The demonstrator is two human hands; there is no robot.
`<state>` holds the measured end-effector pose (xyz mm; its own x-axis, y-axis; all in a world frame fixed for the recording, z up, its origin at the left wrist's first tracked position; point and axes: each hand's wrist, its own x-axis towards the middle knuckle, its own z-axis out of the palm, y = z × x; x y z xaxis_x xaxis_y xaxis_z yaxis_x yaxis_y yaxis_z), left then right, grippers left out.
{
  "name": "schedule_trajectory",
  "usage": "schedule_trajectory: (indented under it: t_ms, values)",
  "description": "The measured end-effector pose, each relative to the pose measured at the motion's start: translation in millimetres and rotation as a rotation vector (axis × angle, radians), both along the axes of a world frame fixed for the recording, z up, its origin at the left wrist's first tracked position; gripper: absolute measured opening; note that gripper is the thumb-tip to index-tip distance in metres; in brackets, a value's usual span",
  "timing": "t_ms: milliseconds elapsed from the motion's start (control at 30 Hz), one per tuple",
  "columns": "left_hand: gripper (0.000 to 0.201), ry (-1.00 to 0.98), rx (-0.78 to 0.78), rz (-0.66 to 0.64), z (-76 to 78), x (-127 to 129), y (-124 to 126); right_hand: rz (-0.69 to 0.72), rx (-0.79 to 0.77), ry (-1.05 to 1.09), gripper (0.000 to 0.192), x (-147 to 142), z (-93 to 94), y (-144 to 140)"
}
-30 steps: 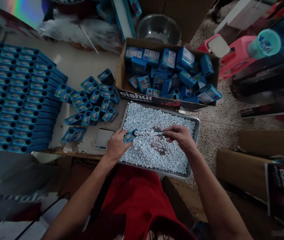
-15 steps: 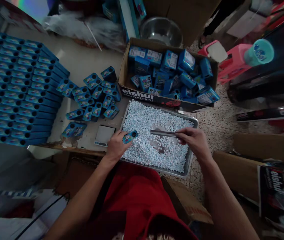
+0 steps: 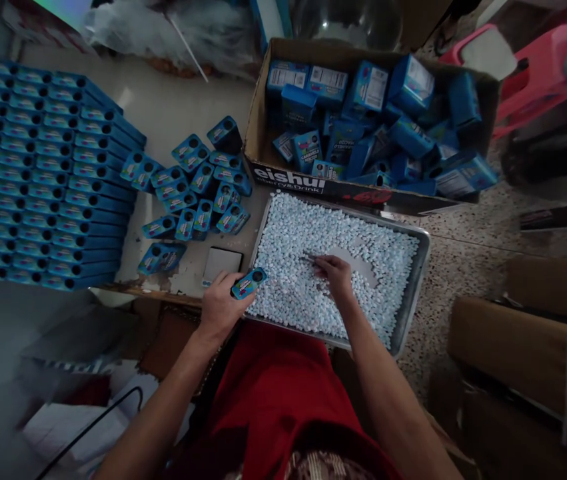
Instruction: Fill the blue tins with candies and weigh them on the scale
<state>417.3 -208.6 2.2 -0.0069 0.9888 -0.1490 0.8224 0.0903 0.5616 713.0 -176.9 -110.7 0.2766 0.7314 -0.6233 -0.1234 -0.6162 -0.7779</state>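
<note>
Sm. blue box (image 3: 249, 284) by metal tray (image 3: 424, 250) of pale pellets (image 3: 288, 230)
L grip (image 3: 220, 303) pinches box: rect., printed, rd. dark hole, over tray's L rim; R grip (image 3: 334, 272) pinches slim gray tool (image 3: 309, 257) by beady pellets.

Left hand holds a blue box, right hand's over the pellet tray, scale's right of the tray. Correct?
Wrong side: the head view shows the scale left of the pellet tray. Rest stands: left hand holds a blue box, right hand over the pellet tray.
</note>
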Motion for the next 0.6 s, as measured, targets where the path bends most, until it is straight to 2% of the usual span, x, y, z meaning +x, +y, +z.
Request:
schedule_trajectory:
  t_ms: [100, 200, 300, 467, 600]
  values:
    - [0.023, 0.038, -0.027, 0.004, -0.7, 8.6, 7.4, 0.02, -0.019, 0.065, 0.041, 25.4, 27.6, -4.5]
    - [0.025, 0.079, -0.045, 0.014, 0.1, 22.2, 17.5, 0.041, -0.027, 0.093, 0.04, 45.6, 66.0, -7.6]
    - [0.026, 0.092, -0.071, -0.018, 3.3, 35.8, 25.9, 0.099, -0.012, 0.091, 0.035, 53.5, 105.3, -3.8]
    - [0.028, 0.079, -0.038, -0.092, 6.0, 51.0, 28.2, 0.262, 0.063, -0.019, 0.025, 49.1, 161.5, 9.6]
    - [0.028, 0.079, -0.006, -0.136, 7.3, 57.2, 23.4, 0.454, 0.182, -0.241, 0.014, 25.5, 203.7, 15.2]
